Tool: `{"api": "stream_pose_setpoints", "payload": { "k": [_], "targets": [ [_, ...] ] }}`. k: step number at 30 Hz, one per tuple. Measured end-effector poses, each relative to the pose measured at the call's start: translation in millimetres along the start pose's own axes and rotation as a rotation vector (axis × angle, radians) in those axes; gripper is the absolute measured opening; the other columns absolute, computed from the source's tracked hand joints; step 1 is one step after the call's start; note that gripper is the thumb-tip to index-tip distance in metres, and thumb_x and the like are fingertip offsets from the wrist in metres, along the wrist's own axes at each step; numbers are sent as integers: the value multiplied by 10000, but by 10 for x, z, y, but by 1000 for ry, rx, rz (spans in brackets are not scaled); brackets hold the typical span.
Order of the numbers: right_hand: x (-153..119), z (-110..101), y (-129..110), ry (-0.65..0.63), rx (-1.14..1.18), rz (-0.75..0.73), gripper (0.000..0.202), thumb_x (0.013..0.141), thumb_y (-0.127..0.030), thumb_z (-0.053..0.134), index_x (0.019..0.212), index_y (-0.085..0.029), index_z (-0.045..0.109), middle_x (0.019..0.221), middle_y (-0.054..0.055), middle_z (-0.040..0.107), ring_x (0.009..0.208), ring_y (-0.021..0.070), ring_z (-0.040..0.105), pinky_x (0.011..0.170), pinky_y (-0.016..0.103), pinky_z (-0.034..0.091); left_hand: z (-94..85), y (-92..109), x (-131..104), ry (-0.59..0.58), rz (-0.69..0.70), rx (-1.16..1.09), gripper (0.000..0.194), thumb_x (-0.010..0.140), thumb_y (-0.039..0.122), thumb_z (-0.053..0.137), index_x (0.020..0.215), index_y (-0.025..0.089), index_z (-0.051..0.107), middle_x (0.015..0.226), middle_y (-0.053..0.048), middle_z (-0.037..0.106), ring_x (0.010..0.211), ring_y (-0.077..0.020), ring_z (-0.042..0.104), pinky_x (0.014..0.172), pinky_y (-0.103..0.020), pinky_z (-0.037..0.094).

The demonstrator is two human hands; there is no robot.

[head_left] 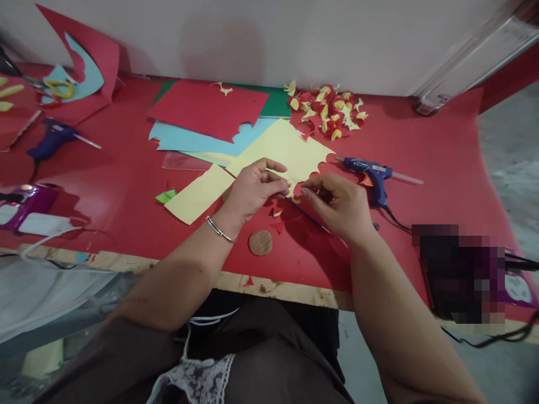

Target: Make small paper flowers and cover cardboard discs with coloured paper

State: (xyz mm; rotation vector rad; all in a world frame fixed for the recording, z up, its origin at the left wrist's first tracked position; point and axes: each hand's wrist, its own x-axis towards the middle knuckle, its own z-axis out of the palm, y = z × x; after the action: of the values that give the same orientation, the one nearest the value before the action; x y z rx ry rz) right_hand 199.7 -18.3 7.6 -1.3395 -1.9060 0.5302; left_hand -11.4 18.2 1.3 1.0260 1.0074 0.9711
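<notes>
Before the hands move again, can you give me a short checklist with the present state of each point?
1. Left hand pinches a small yellow piece: ok.
2. Right hand is close to that piece: ok; whether it touches it: cannot tell.
3. Thin stick lies under the right hand: ok.
4. Glue gun rests beside the right hand, untouched: ok.
5. Glue gun hot: cannot tell.

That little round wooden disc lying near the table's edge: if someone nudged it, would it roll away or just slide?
The wooden disc lies flat on the red table, so a nudge would probably slide it, not roll it. It looks thin and rigid, likely light. Stood on its rim it might roll, and the table's front edge is close.
</notes>
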Motion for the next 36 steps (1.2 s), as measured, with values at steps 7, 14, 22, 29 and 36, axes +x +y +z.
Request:
{"api": "stream_pose_setpoints", "payload": {
  "k": [7,14,22,29,36],
  "targets": [
    [-10,14,2,-23,6,-21,224,1007,-411,689,1035,-217,797,919,69,762,691,173,622,661,331,492,85,-11,-48,-58,-14,66,235,852,77,793,1038,171,685,733,21,739,676,-97,709,717,-245,572],
    [-4,29,-23,-41,35,-49,181,1008,-358,676,979,-225,795,919,72,773,719,183,629,682,343,490,100,20,-64,-63,-49,92,208,878,66,766,1024,180,672,725,18,737,624,-101,685,642,-248,547],
    [0,24,-32,-61,45,-35,168,996,-331,651,932,-227,767,913,70,772,736,191,635,697,350,488,96,8,-62,-72,-34,79,201,882,81,769,1031,171,668,718,12,746,672,-111,724,693,-252,581],
    [-2,26,-41,-48,56,-42,151,998,-309,657,948,-217,765,889,61,756,736,181,634,688,335,473,117,39,-76,-72,-45,87,201,880,57,763,1022,163,667,703,4,747,672,-116,733,677,-245,575],
    [1,45,-6,-17,78,-107,98,965,-243,671,909,-219,748,830,29,736,685,158,605,661,317,457,110,33,-82,-92,14,169,216,865,39,748,1021,171,680,709,14,750,645,-95,700,655,-228,549]
  ]
}}
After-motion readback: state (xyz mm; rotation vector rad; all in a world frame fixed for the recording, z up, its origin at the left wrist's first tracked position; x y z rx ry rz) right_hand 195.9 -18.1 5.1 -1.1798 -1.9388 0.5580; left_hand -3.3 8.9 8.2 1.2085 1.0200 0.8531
